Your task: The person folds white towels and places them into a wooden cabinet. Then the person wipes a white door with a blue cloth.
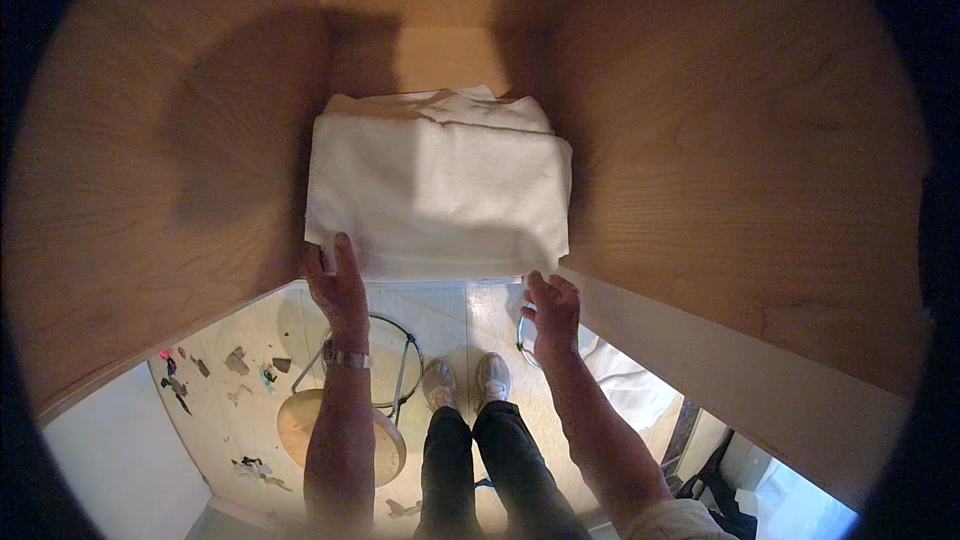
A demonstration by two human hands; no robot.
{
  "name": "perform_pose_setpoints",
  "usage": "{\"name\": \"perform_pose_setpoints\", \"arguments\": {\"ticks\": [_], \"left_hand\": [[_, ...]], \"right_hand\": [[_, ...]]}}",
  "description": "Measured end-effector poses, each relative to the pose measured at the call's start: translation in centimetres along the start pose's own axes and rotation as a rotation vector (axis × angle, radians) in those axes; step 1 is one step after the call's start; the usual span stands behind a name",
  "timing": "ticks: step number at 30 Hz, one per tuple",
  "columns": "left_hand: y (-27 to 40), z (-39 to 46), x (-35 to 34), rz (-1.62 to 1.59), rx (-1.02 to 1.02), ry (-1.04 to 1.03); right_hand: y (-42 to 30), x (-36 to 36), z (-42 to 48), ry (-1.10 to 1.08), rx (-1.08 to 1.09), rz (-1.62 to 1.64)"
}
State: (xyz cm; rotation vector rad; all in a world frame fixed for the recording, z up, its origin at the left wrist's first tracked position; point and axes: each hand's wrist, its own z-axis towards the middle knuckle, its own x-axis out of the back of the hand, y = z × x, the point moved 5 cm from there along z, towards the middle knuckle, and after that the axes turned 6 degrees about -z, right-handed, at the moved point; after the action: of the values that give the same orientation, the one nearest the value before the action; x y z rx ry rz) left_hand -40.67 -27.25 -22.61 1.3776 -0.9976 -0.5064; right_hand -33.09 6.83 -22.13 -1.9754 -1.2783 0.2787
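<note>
A stack of folded white cloth (442,187) sits inside a wooden cabinet compartment, between its two side walls. Its top layers are slightly uneven at the back. My left hand (341,292) is at the front left corner, thumb over the cloth's front and fingers spread beside the corner. At the front right corner, my right hand (553,311) has its fingers loosely curled and apart. Its fingertips are close to the cloth's lower edge; whether they touch it is unclear. Neither hand visibly grips the cloth.
Wooden panels rise on the left (172,165) and right (735,150). Below stands a stool with a round wooden seat (292,420) and metal ring. Several scraps (236,361) lie on the floor at left. White sheet-like material (626,386) lies at right, past a chrome ring (523,341).
</note>
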Motion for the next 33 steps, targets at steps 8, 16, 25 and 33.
{"name": "perform_pose_setpoints", "arguments": {"ticks": [8, 16, 25, 33], "left_hand": [[2.1, 1.9, -0.5, -0.22, 0.219, 0.096], [5.0, 0.9, 0.3, -0.119, -0.121, 0.14], [2.5, 2.6, 0.9, -0.062, -0.09, -0.043], [3.5, 4.9, -0.5, 0.151, -0.159, -0.079]], "right_hand": [[-3.4, -0.9, 4.2, -0.026, 0.215, 0.002], [-3.3, 0.3, 5.1, 0.049, 0.424, 0.162], [-4.7, 0.3, 4.1, 0.109, 0.373, -0.245], [-7.1, -1.6, 4.0, 0.211, 0.638, -0.658]]}}
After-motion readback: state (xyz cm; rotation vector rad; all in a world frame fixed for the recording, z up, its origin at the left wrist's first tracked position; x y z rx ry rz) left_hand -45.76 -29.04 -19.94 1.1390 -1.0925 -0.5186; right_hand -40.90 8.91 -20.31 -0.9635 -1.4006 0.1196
